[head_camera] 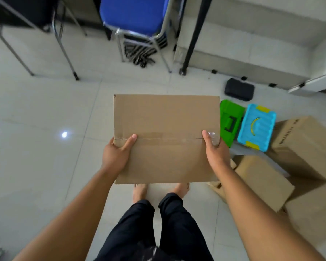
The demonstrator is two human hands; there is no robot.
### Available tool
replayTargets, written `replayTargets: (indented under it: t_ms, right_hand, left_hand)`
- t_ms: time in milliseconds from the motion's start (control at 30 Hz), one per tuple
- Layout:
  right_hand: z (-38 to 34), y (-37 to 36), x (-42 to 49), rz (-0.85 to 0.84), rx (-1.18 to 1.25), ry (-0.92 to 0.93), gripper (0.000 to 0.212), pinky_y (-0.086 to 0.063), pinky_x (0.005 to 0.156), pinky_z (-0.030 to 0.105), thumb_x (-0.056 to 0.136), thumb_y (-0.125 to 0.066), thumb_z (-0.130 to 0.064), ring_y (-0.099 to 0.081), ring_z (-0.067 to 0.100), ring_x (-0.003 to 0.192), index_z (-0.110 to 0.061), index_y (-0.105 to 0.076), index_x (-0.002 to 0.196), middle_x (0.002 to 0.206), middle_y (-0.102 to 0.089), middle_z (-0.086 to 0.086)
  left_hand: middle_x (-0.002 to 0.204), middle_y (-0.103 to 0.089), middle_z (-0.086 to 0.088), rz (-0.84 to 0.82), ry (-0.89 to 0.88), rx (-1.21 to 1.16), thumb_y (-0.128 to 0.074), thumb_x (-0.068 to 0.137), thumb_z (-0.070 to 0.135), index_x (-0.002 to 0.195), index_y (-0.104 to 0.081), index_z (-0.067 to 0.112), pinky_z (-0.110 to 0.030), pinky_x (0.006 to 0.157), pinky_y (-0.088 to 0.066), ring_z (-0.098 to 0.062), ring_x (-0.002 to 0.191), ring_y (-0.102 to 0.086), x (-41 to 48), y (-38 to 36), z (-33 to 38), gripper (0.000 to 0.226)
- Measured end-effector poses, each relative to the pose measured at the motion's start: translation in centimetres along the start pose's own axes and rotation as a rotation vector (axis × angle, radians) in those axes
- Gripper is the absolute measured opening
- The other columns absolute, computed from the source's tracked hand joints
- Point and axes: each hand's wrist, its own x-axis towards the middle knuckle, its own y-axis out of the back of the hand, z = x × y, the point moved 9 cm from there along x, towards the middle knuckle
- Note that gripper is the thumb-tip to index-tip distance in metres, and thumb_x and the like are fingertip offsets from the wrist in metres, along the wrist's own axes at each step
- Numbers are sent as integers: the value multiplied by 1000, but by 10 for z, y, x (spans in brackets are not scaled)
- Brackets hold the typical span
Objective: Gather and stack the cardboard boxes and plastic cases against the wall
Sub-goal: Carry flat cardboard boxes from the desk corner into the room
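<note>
Two grips clamp one cardboard box point(166, 119) | left grip point(117, 155) on left edge | right grip point(215, 153) on right edge | green case point(231, 121) beside blue case point(256, 127), floor point(45, 110)

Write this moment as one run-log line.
left hand, right hand: grip box sides | box: held off floor | green case, blue case, black case: on floor | other boxes: floor, right

Plain brown on the cardboard box point(166, 117), bright green on one case point(231, 117), sky blue with yellow clasps point(263, 109) on its neighbour case point(260, 132), black on the far case point(239, 89), blue on the chair seat point(134, 14), black-and-white stripes on the straps point(139, 51) beneath.
</note>
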Motion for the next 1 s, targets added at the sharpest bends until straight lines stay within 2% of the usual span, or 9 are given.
replayTargets:
  t_ms: [133,333,400,467,533,667,800,933,1000]
  right_hand:
    - [-12,97,-64,210,113,-61,77,-45,102,44,91,-55,-77,-58,35,129,-11,-64,130,135,-66,13]
    - [35,225,-172,509,303,-136,73,-46,96,40,88,-51,-82,-63,32,122,-23,-70,127,126,-71,2]
    - [62,256,-211,610,398,-201,77,-45,99,42,86,-52,-84,-61,30,123,-24,-66,133,125,-68,-4]
    - [95,283,-249,726,483,-255,87,-48,105,47,76,-49,-95,-62,29,123,-29,-66,131,128,-69,-4]
    - [132,306,-285,821,543,-301,87,-47,107,47,75,-49,-95,-61,27,124,-31,-66,131,130,-69,-5]
    - [214,346,-360,936,612,-416,89,-49,102,47,73,-42,-99,-64,24,116,-36,-64,132,127,-70,-8]
    - [301,384,-421,1043,653,-522,83,-51,97,48,77,-38,-98,-66,24,108,-35,-68,123,121,-72,-6]
    - [389,429,-472,1086,664,-605,89,-53,98,52,75,-35,-100,-67,25,104,-34,-69,122,117,-73,-5]
    - [440,455,-506,1112,685,-632,85,-53,98,52,78,-35,-98,-66,25,103,-33,-69,121,117,-72,-3]
  left_hand:
    - [102,-72,20,-136,-197,92,-75,79,74,119,-70,30,-32,82,-54,1,92,-67,-44,-5,97,59]
    - [108,-72,7,-365,-509,297,-69,81,77,119,-71,30,-43,96,-56,-26,105,-68,-138,-72,212,61]
    - [111,-72,3,-442,-590,334,-68,82,78,120,-71,28,-38,87,-56,-23,99,-67,-179,-105,235,63]
    - [108,-68,3,-513,-674,395,-67,82,78,124,-70,26,-27,68,-47,-14,85,-61,-225,-140,250,67]
    - [108,-65,3,-584,-736,440,-68,82,79,128,-69,26,-27,65,-42,-11,81,-57,-272,-172,252,70]
    - [112,-71,5,-769,-781,456,-74,79,75,126,-71,26,-34,74,-51,-12,90,-65,-371,-238,228,68]
    - [103,-71,15,-903,-845,492,-77,80,70,113,-75,30,-23,67,-47,-1,89,-65,-469,-303,184,52]
    - [111,-73,8,-976,-868,560,-76,77,75,122,-74,27,-26,68,-47,-14,98,-67,-560,-370,134,65]
    - [118,-71,4,-1023,-885,594,-77,78,73,130,-71,23,-31,77,-48,-19,99,-64,-617,-406,101,71]
